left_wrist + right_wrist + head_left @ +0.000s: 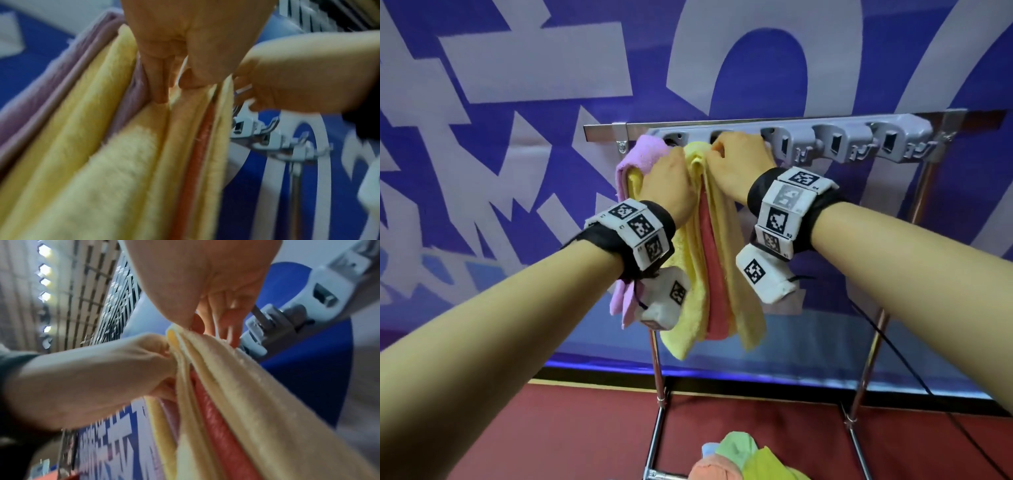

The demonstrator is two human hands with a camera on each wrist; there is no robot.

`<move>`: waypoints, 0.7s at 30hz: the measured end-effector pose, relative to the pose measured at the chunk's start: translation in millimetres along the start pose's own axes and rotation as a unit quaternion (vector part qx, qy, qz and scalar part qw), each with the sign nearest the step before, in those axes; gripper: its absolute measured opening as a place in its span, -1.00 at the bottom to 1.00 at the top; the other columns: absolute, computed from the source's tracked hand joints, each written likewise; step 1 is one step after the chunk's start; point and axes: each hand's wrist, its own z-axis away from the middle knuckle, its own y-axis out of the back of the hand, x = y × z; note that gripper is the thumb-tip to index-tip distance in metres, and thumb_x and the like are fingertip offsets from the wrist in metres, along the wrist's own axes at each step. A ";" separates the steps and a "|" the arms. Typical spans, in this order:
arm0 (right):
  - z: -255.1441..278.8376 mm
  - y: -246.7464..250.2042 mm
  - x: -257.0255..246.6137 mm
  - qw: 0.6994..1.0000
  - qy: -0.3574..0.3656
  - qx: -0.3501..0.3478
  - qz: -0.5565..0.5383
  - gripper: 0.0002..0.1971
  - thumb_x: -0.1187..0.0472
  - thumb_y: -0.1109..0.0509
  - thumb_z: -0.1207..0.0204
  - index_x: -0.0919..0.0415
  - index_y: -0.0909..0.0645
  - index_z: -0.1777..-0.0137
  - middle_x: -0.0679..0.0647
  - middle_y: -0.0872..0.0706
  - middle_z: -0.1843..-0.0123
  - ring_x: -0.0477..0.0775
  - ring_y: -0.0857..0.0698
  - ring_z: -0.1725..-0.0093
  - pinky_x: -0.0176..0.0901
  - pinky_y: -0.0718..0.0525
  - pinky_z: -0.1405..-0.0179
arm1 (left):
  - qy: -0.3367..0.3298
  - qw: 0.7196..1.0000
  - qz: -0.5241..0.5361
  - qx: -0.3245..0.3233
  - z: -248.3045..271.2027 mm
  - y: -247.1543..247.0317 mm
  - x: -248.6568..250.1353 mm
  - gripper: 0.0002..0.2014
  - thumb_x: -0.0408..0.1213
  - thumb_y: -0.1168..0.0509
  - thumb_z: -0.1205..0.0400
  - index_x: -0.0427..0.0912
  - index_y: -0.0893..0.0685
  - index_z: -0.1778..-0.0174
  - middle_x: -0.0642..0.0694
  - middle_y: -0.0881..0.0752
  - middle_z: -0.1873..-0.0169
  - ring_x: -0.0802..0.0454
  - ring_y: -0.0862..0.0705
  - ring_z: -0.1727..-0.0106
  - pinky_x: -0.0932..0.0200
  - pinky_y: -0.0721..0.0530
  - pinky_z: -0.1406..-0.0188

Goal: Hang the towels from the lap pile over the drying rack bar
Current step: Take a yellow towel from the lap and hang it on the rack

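Both hands, left hand (674, 181) and right hand (739, 164), pinch the yellow towel (726, 219) atop the bar (739, 127).

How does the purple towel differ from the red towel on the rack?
The purple towel hangs at the left end of the bunch; the red towel hangs sandwiched between yellow towels. Purple shows its top fold; red's top is hidden. Both hang over the same bar.

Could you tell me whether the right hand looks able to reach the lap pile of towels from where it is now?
Probably yes: the right hand pinches the yellow towel at the rack bar; the lap pile lies uncovered below.
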 end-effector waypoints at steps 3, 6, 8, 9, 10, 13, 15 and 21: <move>13.2 -4.5 1.8 0.996 -0.058 -0.042 -0.048 -0.64 0.00 -0.01 -0.66 0.15 -0.54 0.16 0.29 -0.69 -0.17 0.38 -0.66 -0.13 -0.02 -0.57 -0.01 | 0.109 0.984 0.137 -0.027 15.4 -9.6 8.3 -0.65 -0.10 -0.02 -0.74 -0.21 -0.45 -0.35 -0.23 -0.66 -0.21 -0.21 -0.63 -0.18 0.09 -0.47 -0.02; 32.4 -9.8 11.2 0.976 -0.122 -0.099 -0.149 -0.52 -0.08 0.02 -0.67 0.21 -0.61 -0.19 0.21 -0.68 -0.16 0.31 -0.74 0.02 0.11 -0.79 0.09 | 0.181 0.963 0.199 -0.029 36.1 -28.2 11.8 -0.60 -0.04 0.08 -0.76 -0.16 -0.51 -0.32 -0.19 -0.66 -0.25 -0.22 -0.60 -0.25 0.08 -0.46 -0.08; 49.2 -15.6 20.1 0.957 -0.150 -0.124 -0.214 -0.52 -0.08 -0.01 -0.65 0.23 -0.60 -0.21 0.18 -0.69 -0.13 0.20 -0.75 0.05 -0.04 -0.80 0.40 | 0.206 0.954 0.214 -0.036 55.1 -44.2 9.3 -0.66 -0.20 0.04 -0.72 -0.19 -0.55 -0.26 -0.20 -0.67 -0.23 -0.23 -0.59 -0.25 0.06 -0.48 -0.12; 59.8 -19.0 26.1 0.951 -0.159 -0.124 -0.234 -0.54 -0.08 -0.04 -0.63 0.22 -0.61 -0.19 0.16 -0.70 -0.13 0.16 -0.74 0.02 -0.12 -0.77 0.50 | 0.209 0.953 0.215 -0.041 66.5 -54.2 6.1 -0.68 -0.29 0.03 -0.69 -0.23 -0.55 -0.24 -0.23 -0.67 -0.21 -0.24 -0.59 -0.23 0.07 -0.47 -0.09; 71.8 -23.2 33.1 0.948 -0.165 -0.118 -0.244 -0.57 -0.08 -0.06 -0.63 0.21 -0.62 -0.16 0.15 -0.71 -0.12 0.14 -0.73 -0.01 -0.16 -0.73 0.54 | 0.209 0.954 0.210 -0.044 79.3 -64.4 3.5 -0.70 -0.35 0.02 -0.67 -0.28 -0.54 -0.21 -0.26 -0.67 -0.17 -0.26 -0.60 -0.19 0.07 -0.46 -0.04; 111.4 -39.0 55.1 0.935 -0.189 -0.121 -0.276 -0.63 -0.03 -0.09 -0.65 0.21 -0.61 -0.11 0.15 -0.74 -0.06 0.12 -0.75 0.00 -0.13 -0.73 0.45 | 0.238 0.950 0.198 -0.046 116.4 -96.7 -7.8 -0.75 -0.41 0.01 -0.66 -0.42 -0.50 -0.14 -0.39 -0.62 -0.15 -0.31 -0.57 -0.17 0.02 -0.43 -0.03; 136.9 -54.9 72.8 0.917 -0.222 -0.138 -0.303 -0.66 -0.02 -0.12 -0.66 0.19 -0.60 -0.14 0.09 -0.74 0.03 0.07 -0.75 0.05 -0.18 -0.68 0.48 | 0.288 0.933 0.206 -0.070 136.4 -117.9 -19.9 -0.73 -0.43 0.01 -0.64 -0.49 -0.48 -0.13 -0.45 -0.60 -0.18 -0.36 -0.57 -0.21 -0.06 -0.47 -0.11; 210.4 -119.0 134.9 0.845 -0.335 -0.219 -0.354 -0.84 0.13 -0.16 -0.68 0.15 -0.52 0.04 0.05 -0.63 0.24 -0.02 -0.61 0.34 -0.38 -0.52 0.62 | 0.400 0.872 0.185 -0.211 210.0 -181.9 -57.9 -0.83 -0.37 -0.10 -0.51 -0.33 -0.54 0.33 -0.35 -0.56 0.16 -0.27 -0.53 0.11 -0.01 -0.58 0.00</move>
